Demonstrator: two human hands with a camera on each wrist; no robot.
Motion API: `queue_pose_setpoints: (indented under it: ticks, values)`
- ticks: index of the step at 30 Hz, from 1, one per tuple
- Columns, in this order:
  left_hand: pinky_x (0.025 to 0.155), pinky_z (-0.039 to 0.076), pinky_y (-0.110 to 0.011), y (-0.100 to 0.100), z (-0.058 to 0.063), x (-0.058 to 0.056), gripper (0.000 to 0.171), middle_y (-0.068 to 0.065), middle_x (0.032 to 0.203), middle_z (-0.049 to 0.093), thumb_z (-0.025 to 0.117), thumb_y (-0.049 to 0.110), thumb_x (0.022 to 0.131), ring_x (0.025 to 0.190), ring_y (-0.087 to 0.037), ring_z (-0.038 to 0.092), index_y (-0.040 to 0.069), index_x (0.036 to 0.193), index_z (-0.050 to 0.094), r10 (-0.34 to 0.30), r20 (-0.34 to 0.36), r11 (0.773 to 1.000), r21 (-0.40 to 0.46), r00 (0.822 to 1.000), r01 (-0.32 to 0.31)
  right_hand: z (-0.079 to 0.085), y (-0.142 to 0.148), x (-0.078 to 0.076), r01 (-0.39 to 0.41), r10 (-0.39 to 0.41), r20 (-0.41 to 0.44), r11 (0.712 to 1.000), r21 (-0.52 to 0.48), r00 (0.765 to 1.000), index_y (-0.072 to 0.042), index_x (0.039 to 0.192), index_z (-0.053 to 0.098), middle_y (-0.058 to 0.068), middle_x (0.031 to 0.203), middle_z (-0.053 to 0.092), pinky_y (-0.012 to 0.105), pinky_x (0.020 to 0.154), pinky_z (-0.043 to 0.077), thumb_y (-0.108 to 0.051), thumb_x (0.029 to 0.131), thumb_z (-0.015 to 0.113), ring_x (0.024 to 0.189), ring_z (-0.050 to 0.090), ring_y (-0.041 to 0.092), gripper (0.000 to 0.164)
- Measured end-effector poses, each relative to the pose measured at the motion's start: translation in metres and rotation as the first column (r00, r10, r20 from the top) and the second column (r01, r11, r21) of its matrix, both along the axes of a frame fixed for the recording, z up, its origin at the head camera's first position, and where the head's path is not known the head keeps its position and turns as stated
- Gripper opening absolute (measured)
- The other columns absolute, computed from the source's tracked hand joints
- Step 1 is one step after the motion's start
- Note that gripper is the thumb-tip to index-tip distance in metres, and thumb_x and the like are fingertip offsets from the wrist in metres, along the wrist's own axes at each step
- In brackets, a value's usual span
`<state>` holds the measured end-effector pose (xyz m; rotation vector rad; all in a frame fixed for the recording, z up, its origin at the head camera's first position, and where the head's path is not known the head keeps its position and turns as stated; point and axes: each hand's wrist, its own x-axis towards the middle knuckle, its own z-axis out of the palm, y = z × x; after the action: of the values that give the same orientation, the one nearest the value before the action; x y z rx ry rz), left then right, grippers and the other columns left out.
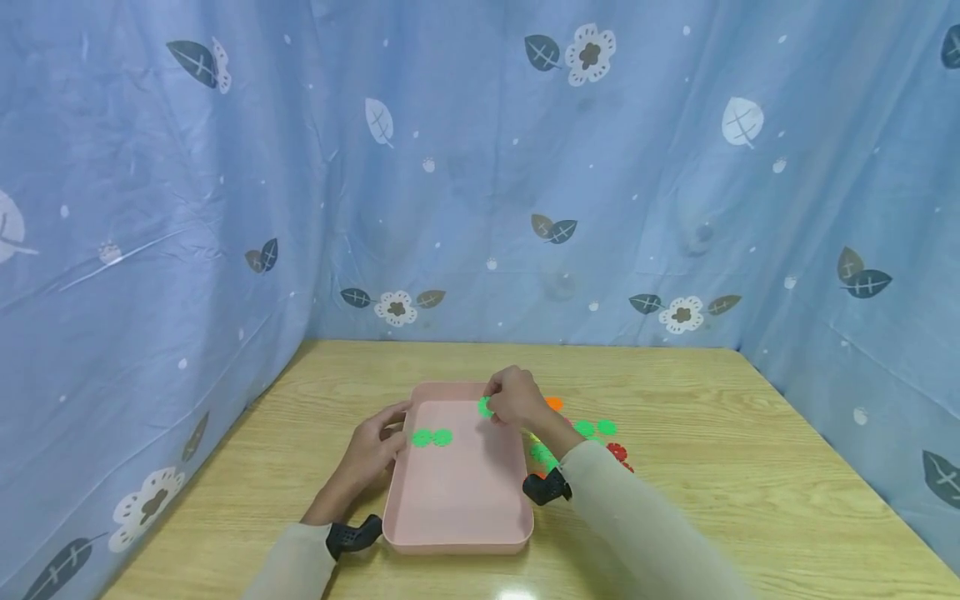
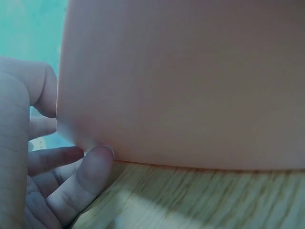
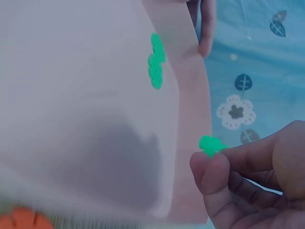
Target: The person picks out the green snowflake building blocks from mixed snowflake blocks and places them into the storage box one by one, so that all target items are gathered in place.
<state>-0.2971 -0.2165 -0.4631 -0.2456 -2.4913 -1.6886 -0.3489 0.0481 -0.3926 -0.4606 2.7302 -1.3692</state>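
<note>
A person's right hand (image 1: 517,398) pinches a green flower-shaped piece (image 3: 209,145) between thumb and fingertips, the grip narrow around its edge, at the far end of a pink tray (image 1: 457,508); whether the piece touches the tray cannot be told. To the left of this grip and closer to the wearer, two more green pieces (image 1: 432,437) lie side by side on the tray floor, near its left wall. Beyond them, on the tray's left side, the left hand (image 1: 373,446) holds the tray, fingers bent at its edge and thumb against the outer wall. To the right of the pinching hand, outside the tray, loose pieces lie on the wood-grain table (image 1: 697,467): an orange piece (image 1: 553,403) just beside the hand, then green ones (image 1: 596,427) and red ones (image 1: 617,452) nearer the wearer, partly hidden by the forearm. Behind both hands hangs a blue curtain (image 1: 465,100) printed with flowers and leaves. Each wrist wears a black band (image 1: 547,487) below a pale sleeve (image 1: 630,517).
</note>
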Motion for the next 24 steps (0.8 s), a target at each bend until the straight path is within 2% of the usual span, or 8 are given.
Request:
queue_pose_setpoints:
  ticks: [5,11,19,21,24]
  values:
    - [0.053,0.058,-0.035,0.002,0.000,0.000,0.059,-0.019,0.137,0.060,0.055,0.005,0.090,0.101,-0.028,0.069,0.010,0.148,0.052,-0.009,-0.009,1.000,0.005,1.000,0.009,0.001,-0.011,0.001,0.001,-0.002,0.019,0.998,0.060,1.000,0.001,0.086,0.074,0.011,0.082,0.068,0.030,0.059,0.059,0.007,0.088,0.064,0.066,0.072,0.030,0.012]
    - [0.051,0.056,-0.034,0.002,-0.001,-0.001,0.058,-0.022,0.138,0.059,0.056,0.003,0.090,0.104,-0.031,0.068,0.009,0.148,0.052,-0.019,-0.016,1.000,0.021,1.000,0.020,-0.003,-0.020,0.001,0.014,-0.019,0.045,0.994,0.110,0.999,-0.001,0.079,0.075,0.007,0.072,0.069,0.030,0.063,0.058,0.004,0.085,0.071,0.061,0.071,0.025,0.009]
    - [0.051,0.055,-0.034,0.001,-0.004,-0.004,0.057,-0.024,0.139,0.058,0.057,0.002,0.091,0.106,-0.036,0.067,0.007,0.147,0.052,-0.007,-0.008,1.000,0.021,1.000,0.007,-0.012,-0.026,0.001,-0.004,-0.007,0.091,0.992,0.123,0.996,-0.001,0.072,0.072,0.013,0.064,0.070,0.028,0.060,0.056,0.002,0.085,0.074,0.054,0.068,0.023,0.014]
    - [0.050,0.055,-0.034,0.001,-0.003,-0.003,0.057,-0.023,0.138,0.058,0.057,0.003,0.091,0.105,-0.034,0.068,0.007,0.147,0.052,-0.006,-0.009,1.000,0.014,1.000,0.006,-0.014,-0.027,0.000,-0.018,0.007,0.071,0.988,0.155,0.997,0.000,0.068,0.071,0.011,0.059,0.067,0.027,0.063,0.055,0.001,0.085,0.075,0.051,0.065,0.020,0.017]
    - [0.050,0.056,-0.034,-0.001,-0.001,-0.002,0.057,-0.022,0.138,0.059,0.056,0.003,0.091,0.102,-0.032,0.069,0.009,0.147,0.053,-0.010,-0.010,1.000,0.010,1.000,0.010,-0.017,-0.032,-0.001,-0.027,0.027,0.005,0.971,0.238,1.000,-0.003,0.063,0.071,0.005,0.051,0.063,0.029,0.074,0.055,-0.003,0.084,0.076,0.049,0.062,0.013,0.021]
